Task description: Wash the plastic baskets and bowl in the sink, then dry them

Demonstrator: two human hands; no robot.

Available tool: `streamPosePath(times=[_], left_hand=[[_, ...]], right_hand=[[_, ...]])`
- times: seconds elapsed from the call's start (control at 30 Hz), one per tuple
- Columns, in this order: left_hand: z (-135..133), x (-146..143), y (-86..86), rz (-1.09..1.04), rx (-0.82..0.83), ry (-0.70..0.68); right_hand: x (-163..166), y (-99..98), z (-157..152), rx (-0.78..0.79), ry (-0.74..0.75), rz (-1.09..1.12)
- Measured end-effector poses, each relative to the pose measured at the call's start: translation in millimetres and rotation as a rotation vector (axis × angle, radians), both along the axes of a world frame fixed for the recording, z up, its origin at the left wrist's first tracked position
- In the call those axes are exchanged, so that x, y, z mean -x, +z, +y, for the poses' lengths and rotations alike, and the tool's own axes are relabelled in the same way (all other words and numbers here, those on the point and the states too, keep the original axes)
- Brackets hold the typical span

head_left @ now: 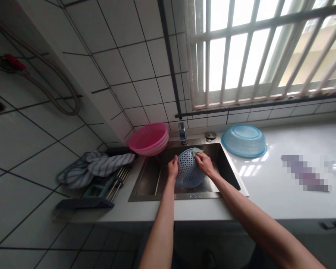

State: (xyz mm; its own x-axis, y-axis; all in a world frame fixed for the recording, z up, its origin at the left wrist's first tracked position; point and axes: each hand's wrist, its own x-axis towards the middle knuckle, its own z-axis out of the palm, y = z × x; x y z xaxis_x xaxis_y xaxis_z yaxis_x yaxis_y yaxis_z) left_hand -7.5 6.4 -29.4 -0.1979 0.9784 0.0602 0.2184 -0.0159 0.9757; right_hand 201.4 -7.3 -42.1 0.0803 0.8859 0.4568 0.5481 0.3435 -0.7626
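Observation:
A light blue plastic colander [186, 164] is held tilted over the steel sink [147, 183], its perforated side facing up and left. My left hand [173, 168] grips the colander's left rim, thumb up. At its upper right edge, my right hand [204, 163] is closed on a pale green cloth [197, 151] pressed against the rim. The fingers of both hands are partly hidden. Below the colander is a bluish rounded shape that may be its own lower part or a basin; I cannot tell which.
Behind the sink stands a faucet [182, 132], with a round metal drain strainer [211, 136] beside it. Pink basins [149, 138] lean at the back left corner. An upturned blue basin [244, 141] sits right of the sink. A striped cloth [98, 167] lies on a rack [100, 192] at left.

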Motion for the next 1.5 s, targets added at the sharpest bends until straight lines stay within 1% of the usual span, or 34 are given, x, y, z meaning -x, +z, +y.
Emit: streamPosePath(times=[0.07,0.13,0.2,0.23,0.3,0.33,0.43,0.5,0.53,0.57,0.7,0.77,0.8,0.87,0.97,1.03,1.07,1.1,1.23,1.3,1.4,1.5], left_hand=[[1.0,-1.4,1.5,0.001,-0.029,0.008],[2.0,-0.9,3.7,0.009,-0.055,0.012],[2.3,0.5,5.8,0.005,-0.058,0.016],[2.1,1.1,6.5,0.005,-0.056,0.019],[0.9,1.6,6.6,0.022,-0.062,0.02],[0.1,1.4,6.1,0.034,-0.071,0.019],[-2.7,-0.7,3.4,0.042,-0.09,0.014],[-4.0,-2.5,2.2,0.029,-0.082,0.005],[-4.2,-3.2,2.1,0.028,-0.076,0.002],[-4.1,-3.7,2.3,0.034,-0.075,0.0],[-1.7,-1.8,4.7,0.061,-0.139,0.015],[-0.4,1.5,4.8,0.063,-0.155,0.039],[0.1,3.4,4.3,0.065,-0.148,0.061],[0.2,7.5,2.5,0.066,-0.112,0.121],[-0.7,11.4,-0.8,0.023,-0.036,0.182],[-1.0,11.5,-2.5,-0.015,-0.014,0.183],[-0.8,10.8,-3.2,-0.032,-0.022,0.175],[-0.2,10.0,-4.0,-0.045,-0.043,0.163],[4.9,7.1,-8.3,-0.094,-0.161,0.077],[7.3,5.9,-12.1,-0.145,-0.168,0.021],[8.5,3.9,-18.6,-0.225,-0.129,-0.063],[8.1,1.6,-22.5,-0.229,-0.102,-0.171]], right_hand=[[11.8,7.3,-10.5,-0.109,0.077,-0.121],[24.9,16.6,-22.3,-0.204,0.225,-0.284],[32.1,23.6,-29.4,-0.261,0.349,-0.392],[32.2,25.3,-30.1,-0.272,0.376,-0.403],[25.6,24.5,-25.6,-0.255,0.347,-0.34],[20.2,22.2,-21.3,-0.227,0.296,-0.279],[6.0,12.9,-8.7,-0.093,0.073,-0.107],[5.1,9.4,-6.9,-0.042,-0.012,-0.088],[8.0,9.5,-9.0,-0.054,-0.008,-0.117],[12.8,10.9,-12.6,-0.09,0.028,-0.167],[36.5,23.7,-31.6,-0.282,0.29,-0.405],[40.6,27.9,-34.2,-0.315,0.358,-0.433],[39.2,28.0,-32.6,-0.311,0.349,-0.407],[30.1,23.6,-24.7,-0.258,0.244,-0.275],[9.0,10.5,-9.4,-0.041,0.013,-0.011],[-2.3,3.8,-2.9,0.069,-0.043,0.077],[-5.7,2.4,-1.5,0.076,-0.047,0.088],[-7.6,2.3,-1.2,0.052,-0.048,0.084],[-5.5,10.5,-5.5,-0.127,-0.079,-0.005],[-4.7,14.4,-7.0,-0.17,-0.097,-0.05],[-7.9,15.9,-6.7,-0.152,-0.144,-0.093],[-11.7,13.9,-5.6,-0.117,-0.163,-0.135]])
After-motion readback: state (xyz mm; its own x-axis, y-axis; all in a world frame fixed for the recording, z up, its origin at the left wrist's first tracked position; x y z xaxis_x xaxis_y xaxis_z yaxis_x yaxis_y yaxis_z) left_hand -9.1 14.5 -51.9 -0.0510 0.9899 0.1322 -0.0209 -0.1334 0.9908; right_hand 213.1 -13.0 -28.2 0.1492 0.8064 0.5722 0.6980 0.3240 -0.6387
